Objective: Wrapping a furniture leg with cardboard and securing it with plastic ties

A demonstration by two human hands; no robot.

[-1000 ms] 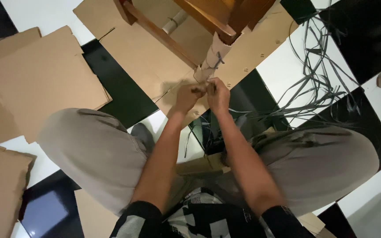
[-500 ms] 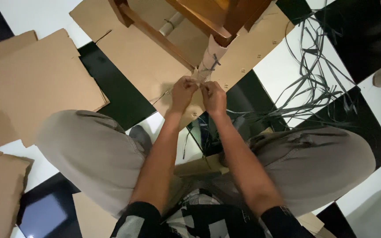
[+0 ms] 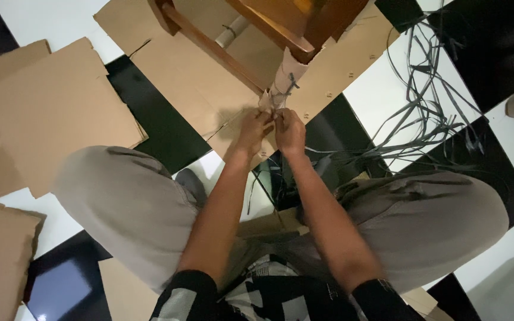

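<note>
Knees (image 3: 120,208) spreading wide in grey trousers, forearms reaching out between them. Left hand (image 3: 252,132) and right hand (image 3: 291,131) pressing together, fingers pinching shut on the bottom of the cardboard wrap (image 3: 281,83) around a wooden chair leg (image 3: 295,50). Lying beyond on the black-and-white floor (image 3: 388,89): flat cardboard sheets (image 3: 49,113), with loose grey straps (image 3: 429,113) tangling off to the right.

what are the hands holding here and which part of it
Both the left hand and right hand pinch the bottom edge of the cardboard wrapping around the wooden furniture leg. Exact finger grip is too small to tell.
</note>
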